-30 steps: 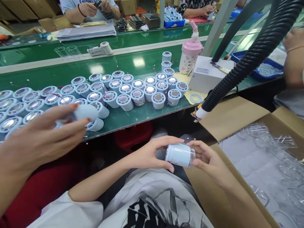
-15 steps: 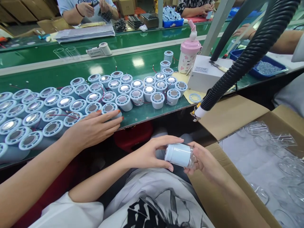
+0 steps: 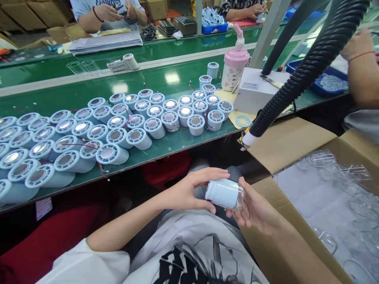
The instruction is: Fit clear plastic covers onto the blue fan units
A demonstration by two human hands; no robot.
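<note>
Above my lap, a light-blue cylinder [image 3: 224, 192] lies sideways inside a clear plastic cup [image 3: 239, 199]. My left hand [image 3: 195, 189] wraps its thumb and fingers round the ribbed blue end. At the clear end, my right hand [image 3: 251, 203] cradles the cup loosely, thumb near its upper edge and fingers under it. Many similar light-blue cylinders with round metal centres and thin wires stand on the green bench [image 3: 166, 148]; one near cylinder [image 3: 111, 154] leans by the front edge.
An open carton [image 3: 266, 193] of clear cups [image 3: 325, 236] stands to my right. A black ribbed hose [image 3: 296, 86] hangs over the bench beside a white box [image 3: 254, 92] and pink-lidded cup [image 3: 235, 69]. Co-workers' hands [image 3: 108, 12] work across the bench.
Another person's arm has withdrawn from the cylinders at left, where one now leans near the edge. My right fingers have loosened and spread on the cup. The co-worker's arm at far right has shifted.
</note>
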